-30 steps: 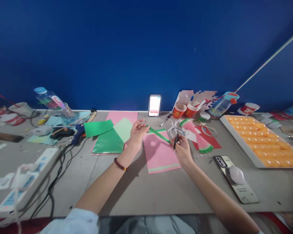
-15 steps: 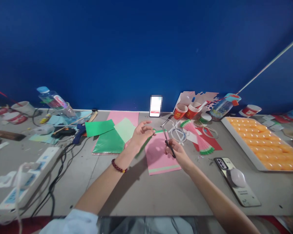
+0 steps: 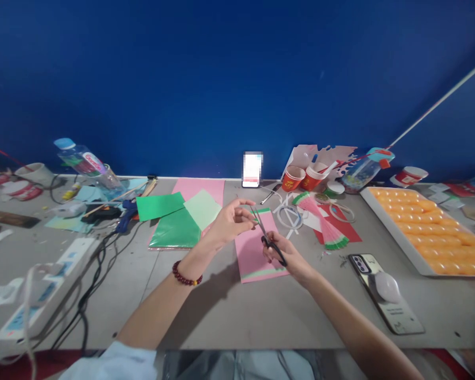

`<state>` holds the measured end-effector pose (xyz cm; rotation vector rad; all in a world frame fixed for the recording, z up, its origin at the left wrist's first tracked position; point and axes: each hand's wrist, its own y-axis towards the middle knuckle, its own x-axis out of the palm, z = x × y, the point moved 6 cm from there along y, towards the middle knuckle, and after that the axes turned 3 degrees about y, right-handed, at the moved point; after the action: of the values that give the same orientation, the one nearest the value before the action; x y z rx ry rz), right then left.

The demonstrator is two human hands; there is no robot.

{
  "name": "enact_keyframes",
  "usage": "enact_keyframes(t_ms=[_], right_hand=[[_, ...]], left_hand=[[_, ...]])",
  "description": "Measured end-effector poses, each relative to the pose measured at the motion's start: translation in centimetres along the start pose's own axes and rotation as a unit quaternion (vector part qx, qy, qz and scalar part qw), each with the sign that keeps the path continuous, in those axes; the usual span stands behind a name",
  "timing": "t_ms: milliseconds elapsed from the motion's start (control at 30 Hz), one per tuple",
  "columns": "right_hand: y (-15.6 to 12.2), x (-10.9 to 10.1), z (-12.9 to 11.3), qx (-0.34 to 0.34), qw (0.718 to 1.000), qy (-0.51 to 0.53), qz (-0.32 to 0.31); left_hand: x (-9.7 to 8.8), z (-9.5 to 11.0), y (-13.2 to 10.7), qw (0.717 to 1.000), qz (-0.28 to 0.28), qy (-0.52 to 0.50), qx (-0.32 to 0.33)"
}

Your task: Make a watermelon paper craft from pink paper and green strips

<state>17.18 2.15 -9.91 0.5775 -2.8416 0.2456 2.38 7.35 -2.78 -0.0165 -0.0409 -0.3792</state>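
My left hand (image 3: 230, 221) is raised above the table, fingers pinched on a thin green paper strip (image 3: 256, 221) that shows only as a short bit at the fingertips. My right hand (image 3: 284, 257) grips a pair of black-handled scissors (image 3: 267, 237), whose blades point up and left toward the strip and meet it. Under both hands lies a pink paper sheet (image 3: 257, 256) with a green band along its near edge. A dark red bead bracelet (image 3: 185, 275) circles my left wrist.
Green paper sheets (image 3: 174, 224) and a pale green one lie left of the hands. A folded pink and green fan (image 3: 324, 224), red cups (image 3: 301, 179), a tray of orange balls (image 3: 431, 227), a phone (image 3: 383, 293), a power strip (image 3: 43, 295) with cables and a bottle (image 3: 83, 161) surround the spot.
The long green strip stretched between my hands has shrunk to a short bit at my left fingertips. My right hand drew nearer and turned the scissors up toward it.
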Motion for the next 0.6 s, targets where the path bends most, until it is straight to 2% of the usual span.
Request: enact_keyframes(t_ms=[267,600], right_hand=[[-0.09,0.02,0.45,0.004,1.0,-0.008,-0.008],[-0.27,0.64,-0.03,-0.009,0.999,0.011,-0.028]], left_hand=[[0.17,-0.15,-0.22,1.0,-0.012,0.005,-0.027],[0.34,-0.2,-0.35,0.999,-0.032,0.003,-0.019]])
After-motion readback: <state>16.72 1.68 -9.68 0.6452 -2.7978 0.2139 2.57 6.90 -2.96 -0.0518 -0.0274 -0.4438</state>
